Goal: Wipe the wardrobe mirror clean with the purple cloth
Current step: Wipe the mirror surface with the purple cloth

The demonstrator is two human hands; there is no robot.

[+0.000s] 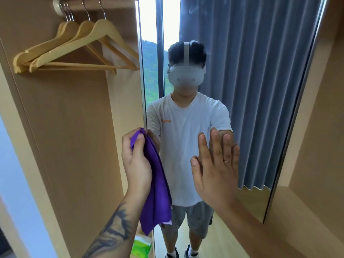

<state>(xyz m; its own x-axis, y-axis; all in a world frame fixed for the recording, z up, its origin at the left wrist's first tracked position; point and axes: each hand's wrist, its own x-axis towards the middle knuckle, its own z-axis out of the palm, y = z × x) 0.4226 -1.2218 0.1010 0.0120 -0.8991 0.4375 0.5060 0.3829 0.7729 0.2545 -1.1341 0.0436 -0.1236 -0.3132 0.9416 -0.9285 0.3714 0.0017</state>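
Observation:
The tall wardrobe mirror [260, 90] fills the middle and right of the view, reflecting a person in a white shirt and a grey-blue curtain. My left hand [135, 161] grips the top of the purple cloth [157, 192] at the mirror's left edge, and the cloth hangs down along that edge. My right hand [216, 168] is flat, fingers spread and pointing up, at the glass in the lower middle; a ring shows on one finger.
The open wardrobe bay [74, 127] lies to the left, with several wooden hangers [78, 47] on a rail near the top. A green and white pack [141, 246] sits low behind the cloth. A wooden panel [320, 146] borders the mirror's right side.

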